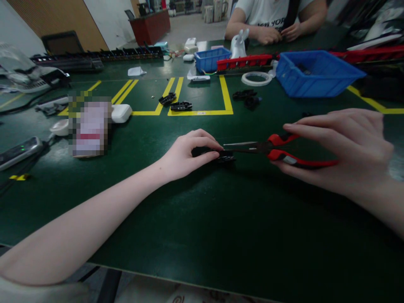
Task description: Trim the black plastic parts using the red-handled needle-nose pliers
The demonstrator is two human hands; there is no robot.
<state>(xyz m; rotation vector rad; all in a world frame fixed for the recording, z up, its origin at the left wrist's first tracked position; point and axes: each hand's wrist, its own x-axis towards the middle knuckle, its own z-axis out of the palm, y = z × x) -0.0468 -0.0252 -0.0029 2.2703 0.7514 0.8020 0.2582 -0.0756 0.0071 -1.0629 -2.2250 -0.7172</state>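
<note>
holding the black part in place while the open pliers are presented to its right end appears to be the step in hand. the part lies just right of the centre of the frame, at or very near the green surface. any grip with the tool would call for a firm left-hand pinch, both plier tips aligned to the part, and clearance between the upper tip and the left fingertips. a slip here could nip a finger or twist the part.

state of the hands: apart from each other, each clamped on its own item. the left hand pinches the part between thumb and fingers; the right hand grips the red handles, which are spread. the plier jaws stand apart: the upper tip is beside the left fingertips, and the lower jaw reaches the part. actual contact cannot be confirmed.

pose, left: the forearm rises diagonally from the lower left of the frame; the wrist is nearly straight, the back of the hand faces up, and the fingers are curved toward the right. pose, right: the hand enters from the right edge, fingers extended leftward along the handles, with the pliers roughly level across the frame.
</note>
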